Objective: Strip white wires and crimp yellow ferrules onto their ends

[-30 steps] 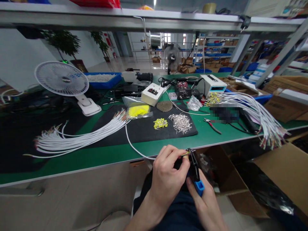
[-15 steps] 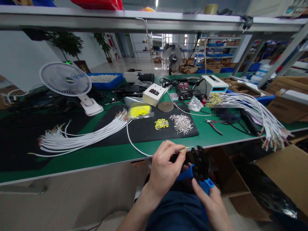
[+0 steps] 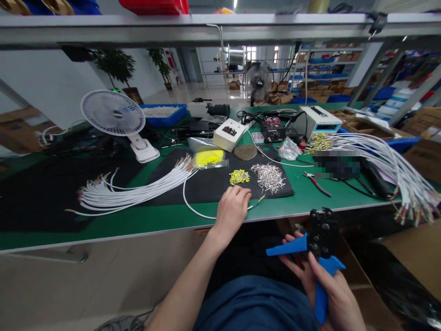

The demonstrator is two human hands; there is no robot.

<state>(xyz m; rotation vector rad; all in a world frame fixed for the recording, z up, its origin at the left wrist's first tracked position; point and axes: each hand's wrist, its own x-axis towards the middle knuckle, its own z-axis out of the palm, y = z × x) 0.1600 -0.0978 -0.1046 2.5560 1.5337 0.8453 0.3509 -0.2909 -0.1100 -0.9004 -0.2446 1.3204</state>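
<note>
Over the front edge of the bench, my left hand (image 3: 231,208) is palm down with fingers curled over a white cable (image 3: 198,212). The cable's end, with a yellow tip, sticks out to the right of the fingers. My right hand (image 3: 330,285) holds a crimping tool (image 3: 324,234) with blue handles spread apart and its black head up, in front of the bench. Just beyond the left hand lies a small pile of yellow ferrules (image 3: 239,176). A larger pile of silver metal terminals (image 3: 269,177) is to its right on the black mat (image 3: 165,195).
A bundle of white cables (image 3: 138,191) and a white fan (image 3: 113,112) are at left. A bag of yellow pieces (image 3: 209,158) and a switch box (image 3: 229,134) stand behind the piles. Red-handled cutters (image 3: 317,184) and another cable bundle (image 3: 375,151) lie right. A shelf (image 3: 206,34) crosses above.
My left hand has moved forward with the cable, from beside the crimping tool's head onto the bench. The crimping tool in my right hand has shifted right, away from the cable end. The view has turned slightly left.
</note>
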